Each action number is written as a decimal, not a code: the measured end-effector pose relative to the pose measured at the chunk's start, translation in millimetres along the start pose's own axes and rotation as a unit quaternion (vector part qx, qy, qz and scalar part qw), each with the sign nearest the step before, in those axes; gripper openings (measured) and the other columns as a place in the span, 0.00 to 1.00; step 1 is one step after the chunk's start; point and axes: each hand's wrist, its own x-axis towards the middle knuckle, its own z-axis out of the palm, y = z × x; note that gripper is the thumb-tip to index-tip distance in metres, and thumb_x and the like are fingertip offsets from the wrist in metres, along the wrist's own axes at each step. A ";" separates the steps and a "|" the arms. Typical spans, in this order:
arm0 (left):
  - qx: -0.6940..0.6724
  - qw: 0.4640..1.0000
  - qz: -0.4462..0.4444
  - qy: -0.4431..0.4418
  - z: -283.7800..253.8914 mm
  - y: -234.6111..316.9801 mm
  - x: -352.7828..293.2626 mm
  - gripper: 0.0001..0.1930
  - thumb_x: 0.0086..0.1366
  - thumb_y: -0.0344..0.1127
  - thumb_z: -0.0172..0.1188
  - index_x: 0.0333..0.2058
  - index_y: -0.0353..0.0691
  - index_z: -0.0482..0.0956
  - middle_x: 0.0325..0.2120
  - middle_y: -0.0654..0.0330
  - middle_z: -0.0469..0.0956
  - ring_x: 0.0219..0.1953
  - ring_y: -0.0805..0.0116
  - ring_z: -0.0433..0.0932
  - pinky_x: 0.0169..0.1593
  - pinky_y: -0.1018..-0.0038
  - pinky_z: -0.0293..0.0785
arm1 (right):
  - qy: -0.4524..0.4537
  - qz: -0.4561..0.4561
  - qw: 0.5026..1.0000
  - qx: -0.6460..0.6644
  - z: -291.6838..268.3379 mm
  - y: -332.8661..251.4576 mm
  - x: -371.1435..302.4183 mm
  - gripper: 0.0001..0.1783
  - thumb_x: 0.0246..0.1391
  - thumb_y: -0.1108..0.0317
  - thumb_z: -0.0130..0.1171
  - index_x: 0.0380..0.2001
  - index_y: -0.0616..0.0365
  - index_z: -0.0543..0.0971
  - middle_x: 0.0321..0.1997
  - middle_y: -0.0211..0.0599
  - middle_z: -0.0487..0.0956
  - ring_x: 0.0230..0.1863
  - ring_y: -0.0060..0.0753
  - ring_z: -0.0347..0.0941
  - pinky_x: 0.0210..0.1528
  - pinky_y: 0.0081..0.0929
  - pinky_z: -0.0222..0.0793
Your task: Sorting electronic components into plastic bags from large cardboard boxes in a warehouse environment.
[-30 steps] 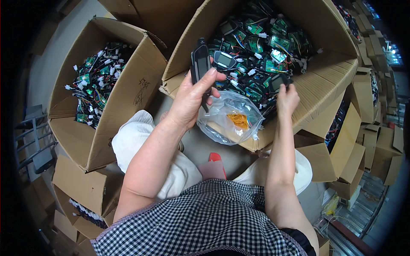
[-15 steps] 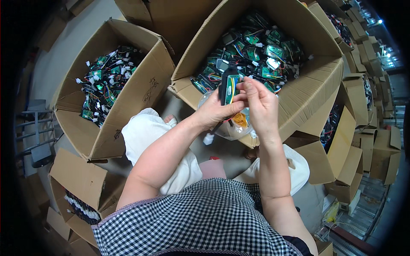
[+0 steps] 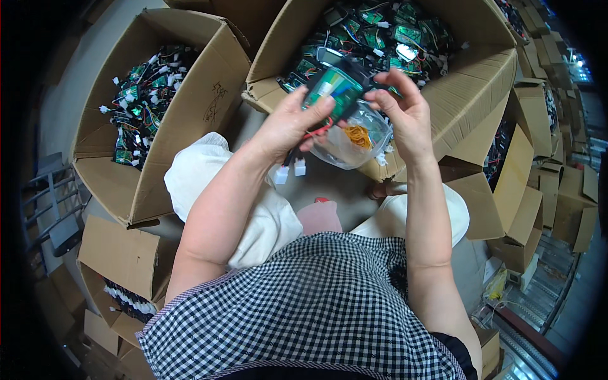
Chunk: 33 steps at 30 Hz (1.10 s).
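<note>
while the left hand grips a green circuit board, the right hand pinches it.

A large open cardboard box stands at the left, tilted, holding a heap of green circuit boards with black wires and white plugs. A second, bigger cardboard box sits ahead, filled with more green boards and wires. Against its near flap rests a clear plastic bag with orange rubber bands inside. Stacks of smaller cartons crowd the right side, and more cartons pile at the lower left. A grey metal frame shows at the left edge.
</note>
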 end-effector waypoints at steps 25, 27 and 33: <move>-0.100 0.983 -0.086 -0.127 13.6 -27.8 30.5 0.20 0.62 0.46 0.58 0.47 0.44 0.66 0.34 0.57 0.74 0.22 0.76 0.74 0.18 0.84 0.71 | 0.074 0.098 0.990 -0.070 -17.5 24.7 -20.1 0.05 0.48 0.78 0.57 0.31 0.60 0.75 0.28 0.25 0.76 0.29 0.15 0.70 0.35 0.14 0.66; -0.138 0.975 -0.083 -0.151 16.3 -24.3 25.0 0.19 0.62 0.45 0.57 0.47 0.45 0.66 0.34 0.57 0.74 0.23 0.75 0.75 0.19 0.84 0.71 | 0.091 0.098 0.990 -0.049 -23.1 20.4 -27.1 0.05 0.48 0.77 0.57 0.31 0.60 0.74 0.28 0.26 0.76 0.29 0.16 0.70 0.34 0.15 0.66; -0.225 0.963 -0.030 -0.144 8.7 -14.3 25.5 0.16 0.63 0.44 0.56 0.45 0.46 0.65 0.30 0.60 0.70 0.22 0.70 0.69 0.18 0.81 0.60 | -0.144 0.342 0.881 0.293 -60.1 10.7 -65.4 0.09 0.49 0.79 0.53 0.36 0.61 0.73 0.29 0.42 0.77 0.19 0.28 0.71 0.21 0.19 0.66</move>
